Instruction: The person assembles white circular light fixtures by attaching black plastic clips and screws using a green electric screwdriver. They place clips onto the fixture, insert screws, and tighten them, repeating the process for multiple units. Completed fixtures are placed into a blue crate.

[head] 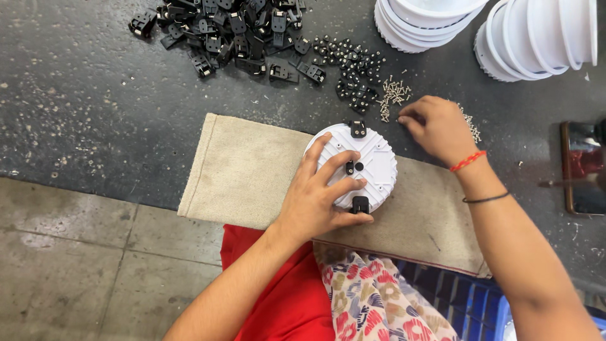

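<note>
From the head camera I see my left hand point(315, 199) spread over a round white ribbed plastic housing point(372, 161) at frame centre, fingers pressing it onto a beige cloth mat point(246, 167) on the dark grey worktop point(95, 95). My right hand point(439, 126), fingers curled, pinches at small silver screws point(394, 93) just above. Black plastic clips point(233, 35) lie piled at upper left, stacked white round housings point(536, 35) at upper right.

Round white ribbed housing point(369, 163) flat on beige cloth point(246, 170)
</note>
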A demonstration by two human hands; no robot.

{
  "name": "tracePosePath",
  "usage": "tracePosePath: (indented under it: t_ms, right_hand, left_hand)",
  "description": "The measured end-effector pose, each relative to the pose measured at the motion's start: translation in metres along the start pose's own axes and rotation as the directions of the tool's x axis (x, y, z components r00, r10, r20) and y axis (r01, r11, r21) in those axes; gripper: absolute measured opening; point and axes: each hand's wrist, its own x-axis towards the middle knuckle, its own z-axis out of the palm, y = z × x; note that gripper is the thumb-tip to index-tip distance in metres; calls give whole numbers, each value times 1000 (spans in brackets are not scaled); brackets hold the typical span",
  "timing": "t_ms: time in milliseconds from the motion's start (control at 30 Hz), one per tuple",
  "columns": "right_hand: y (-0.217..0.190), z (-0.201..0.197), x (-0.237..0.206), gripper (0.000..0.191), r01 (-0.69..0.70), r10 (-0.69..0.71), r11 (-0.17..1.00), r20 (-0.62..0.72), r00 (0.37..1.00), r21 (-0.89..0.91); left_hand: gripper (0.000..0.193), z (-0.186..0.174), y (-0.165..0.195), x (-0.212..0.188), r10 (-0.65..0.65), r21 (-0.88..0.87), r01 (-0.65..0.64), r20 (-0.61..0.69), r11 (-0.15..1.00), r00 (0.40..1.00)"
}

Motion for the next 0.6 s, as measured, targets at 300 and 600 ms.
tracePosePath:
  t_ms: [300, 600]
  right_hand:
    - [13, -5, 12, 15, -203, 170, 956, 166, 971, 212]
    - [12, -1, -8, 12, 83, -72, 984, -74, 995, 158]
  left_hand:
    - [51, -2, 1, 1, 6, 0, -6, 5, 1000, 1000]
    - [50, -3, 2, 1, -18, -3, 18, 19, 1000, 1000]
